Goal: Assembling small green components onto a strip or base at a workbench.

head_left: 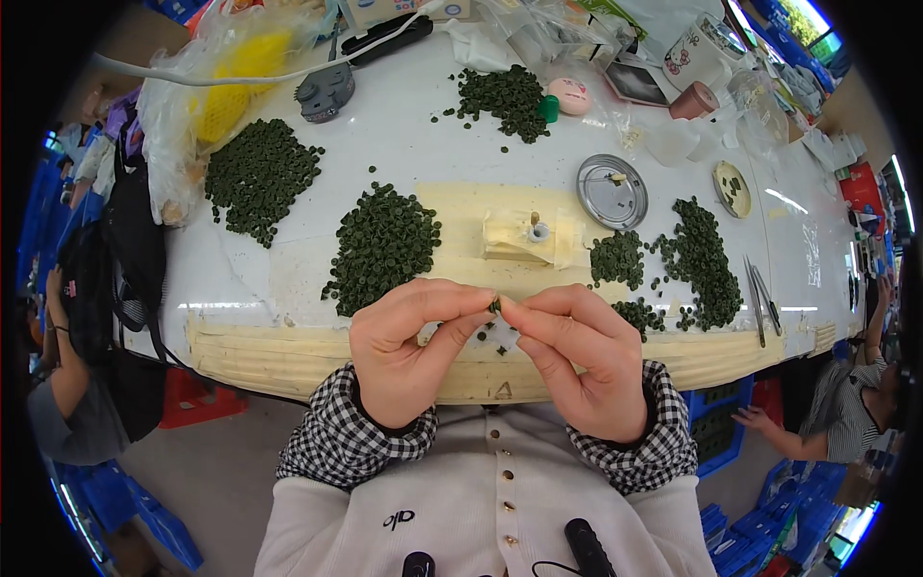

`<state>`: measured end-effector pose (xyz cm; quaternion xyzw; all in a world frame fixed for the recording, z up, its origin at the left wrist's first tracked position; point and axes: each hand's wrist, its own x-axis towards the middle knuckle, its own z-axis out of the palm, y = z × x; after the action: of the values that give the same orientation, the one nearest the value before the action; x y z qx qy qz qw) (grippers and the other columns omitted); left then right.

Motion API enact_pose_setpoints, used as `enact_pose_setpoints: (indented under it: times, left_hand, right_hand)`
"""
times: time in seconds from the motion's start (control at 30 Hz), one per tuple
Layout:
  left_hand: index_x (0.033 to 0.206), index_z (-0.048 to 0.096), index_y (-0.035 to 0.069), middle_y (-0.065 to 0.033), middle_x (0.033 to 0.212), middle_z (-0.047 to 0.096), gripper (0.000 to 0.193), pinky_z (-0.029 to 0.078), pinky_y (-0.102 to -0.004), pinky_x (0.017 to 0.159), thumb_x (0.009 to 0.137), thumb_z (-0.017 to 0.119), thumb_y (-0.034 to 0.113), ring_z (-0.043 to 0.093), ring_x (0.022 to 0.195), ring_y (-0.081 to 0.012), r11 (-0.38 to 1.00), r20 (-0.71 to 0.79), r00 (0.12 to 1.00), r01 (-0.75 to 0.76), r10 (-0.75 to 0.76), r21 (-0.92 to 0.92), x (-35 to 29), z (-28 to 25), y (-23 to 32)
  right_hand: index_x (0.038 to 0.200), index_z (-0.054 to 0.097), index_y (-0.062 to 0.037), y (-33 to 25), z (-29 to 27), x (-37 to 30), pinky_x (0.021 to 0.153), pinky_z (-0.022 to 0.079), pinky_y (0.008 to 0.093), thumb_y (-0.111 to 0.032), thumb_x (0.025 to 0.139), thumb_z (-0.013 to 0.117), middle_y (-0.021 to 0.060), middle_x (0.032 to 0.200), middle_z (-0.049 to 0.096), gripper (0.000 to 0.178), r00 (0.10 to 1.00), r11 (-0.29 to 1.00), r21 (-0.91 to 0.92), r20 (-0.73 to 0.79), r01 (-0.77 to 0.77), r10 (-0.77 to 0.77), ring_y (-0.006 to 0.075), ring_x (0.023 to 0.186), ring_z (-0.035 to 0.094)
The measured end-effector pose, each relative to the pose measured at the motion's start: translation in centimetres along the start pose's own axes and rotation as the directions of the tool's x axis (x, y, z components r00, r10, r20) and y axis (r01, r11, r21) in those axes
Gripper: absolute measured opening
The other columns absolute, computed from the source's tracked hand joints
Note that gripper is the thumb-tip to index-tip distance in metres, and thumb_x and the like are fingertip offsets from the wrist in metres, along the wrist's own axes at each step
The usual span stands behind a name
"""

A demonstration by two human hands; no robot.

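Fingertips of my left hand [402,351] and my right hand [594,361] meet over the table's near edge, both pinching one small dark green round part [494,305]. Its details are too small to make out. Several similar loose parts [501,351] lie just below my fingers. Beyond my left hand spreads a large pile of green parts [380,245]. Past my right hand are a smaller pile [617,260] and a larger pile [702,269]. Straight ahead, a block wrapped in cream tape [519,240] carries a small upright peg and a whitish ring.
More green parts form a pile at left [260,178] and another at the back [505,101]. A round metal dish [612,192], a small cream dish [733,189] and tweezers [760,298] lie at right. Plastic bags [173,125] and a mug [697,58] line the back.
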<state>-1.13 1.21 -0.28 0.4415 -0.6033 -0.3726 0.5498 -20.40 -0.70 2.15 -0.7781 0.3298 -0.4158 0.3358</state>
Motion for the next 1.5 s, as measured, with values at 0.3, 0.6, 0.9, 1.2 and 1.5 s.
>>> enact_pose_setpoints:
  times: [0.3, 0.6, 0.9, 1.2, 1.5]
  left_hand:
    - [0.101, 0.072, 0.0, -0.012, 0.093, 0.072, 0.022, 0.053, -0.0266, 0.071, 0.081, 0.069, -0.009, 0.068, 0.082, -0.0186, 0.998, 0.024, 0.999, -0.044, 0.044, 0.041, 0.1, 0.0, -0.1]
    - [0.093, 0.071, 0.001, -0.0106, 0.087, 0.069, 0.018, 0.05, -0.0289, 0.064, 0.077, 0.072, -0.006, 0.064, 0.073, -0.0213, 0.926, 0.162, 0.981, -0.158, 0.107, 0.343, 0.2, -0.8, 1.1]
    - [0.086, 0.069, 0.002, -0.0056, 0.077, 0.059, 0.018, 0.046, -0.0332, 0.063, 0.07, 0.078, 0.001, 0.054, 0.072, -0.023, 0.752, 0.297, 0.949, -0.272, 0.106, 0.601, -0.4, -2.0, 0.8]
    - [0.084, 0.067, 0.001, -0.0074, 0.079, 0.059, 0.015, 0.045, -0.0335, 0.063, 0.072, 0.075, -0.002, 0.054, 0.072, -0.0249, 0.743, 0.154, 0.978, -0.205, 0.138, 0.637, 0.1, -2.4, 1.0]
    - [0.087, 0.067, 0.0, -0.0088, 0.081, 0.059, 0.014, 0.043, -0.0334, 0.066, 0.075, 0.071, -0.005, 0.053, 0.077, -0.025, 0.69, 0.06, 0.993, -0.112, 0.099, 0.715, 0.4, -3.3, 1.1]
  right_hand:
    - [0.114, 0.068, 0.0006, 0.1, -0.1, -0.1, 0.062, 0.05, 0.0281, 0.004, 0.082, 0.068, 0.0123, 0.093, 0.064, 0.032, 1.0, 1.0, -0.003, -0.004, 0.004, -0.004, 0.0213, 0.073, 0.061]
    - [0.091, 0.068, -0.0009, 0.9, -3.8, -1.2, 0.066, 0.048, 0.0328, 0.001, 0.077, 0.073, 0.0112, 0.083, 0.065, 0.014, 0.968, 0.928, -0.323, -0.222, -0.185, 0.116, 0.0265, 0.076, 0.06]
    - [0.086, 0.065, -0.004, 1.4, -4.7, -2.9, 0.071, 0.044, 0.0376, -0.006, 0.074, 0.074, 0.0081, 0.081, 0.059, 0.015, 0.98, 0.732, -0.657, -0.06, -0.18, 0.187, 0.0279, 0.077, 0.055]
    - [0.086, 0.065, -0.0027, 1.4, -2.7, -2.3, 0.07, 0.046, 0.0378, -0.001, 0.077, 0.071, 0.0099, 0.082, 0.06, 0.012, 0.988, 0.906, -0.394, -0.035, -0.154, 0.153, 0.0294, 0.078, 0.057]
    - [0.083, 0.065, -0.0046, 1.7, -3.4, -1.9, 0.069, 0.044, 0.0375, -0.003, 0.075, 0.072, 0.0072, 0.079, 0.059, 0.011, 0.99, 0.837, -0.532, -0.02, -0.129, 0.14, 0.0276, 0.077, 0.055]
